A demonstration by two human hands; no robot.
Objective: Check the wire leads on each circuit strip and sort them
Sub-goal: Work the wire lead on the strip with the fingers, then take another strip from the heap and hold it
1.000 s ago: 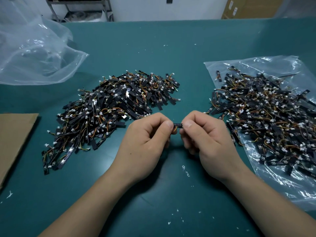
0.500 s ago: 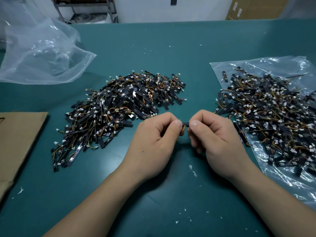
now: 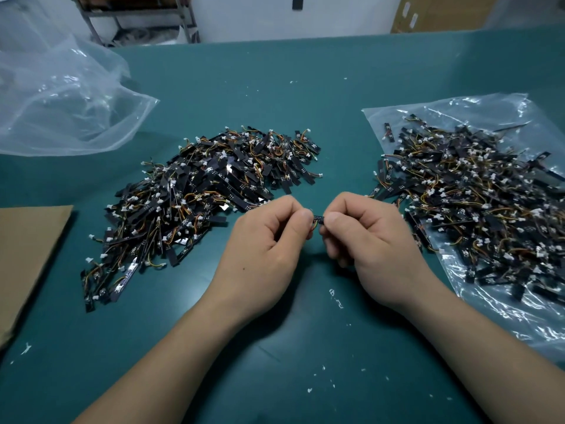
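A small black circuit strip (image 3: 318, 219) with orange wire leads is pinched between both hands above the green table. My left hand (image 3: 269, 240) grips its left end with thumb and curled fingers. My right hand (image 3: 363, 234) pinches the right end. Most of the strip is hidden inside the fingers. A large heap of black strips with white connectors (image 3: 195, 197) lies on the bare table to the left. Another heap of strips (image 3: 477, 203) lies on a clear plastic bag (image 3: 458, 114) to the right.
An empty crumpled clear bag (image 3: 61, 99) sits at the far left. A brown cardboard sheet (image 3: 24, 255) lies at the left edge. White scraps (image 3: 336, 298) dot the green table (image 3: 305, 102) near me. A metal shelf (image 3: 137, 16) and a cardboard box (image 3: 440, 10) stand beyond the table.
Both hands keep pinching the same strip in nearly the same pose. The view has shifted slightly, so the heaps sit a little further right in the frame.
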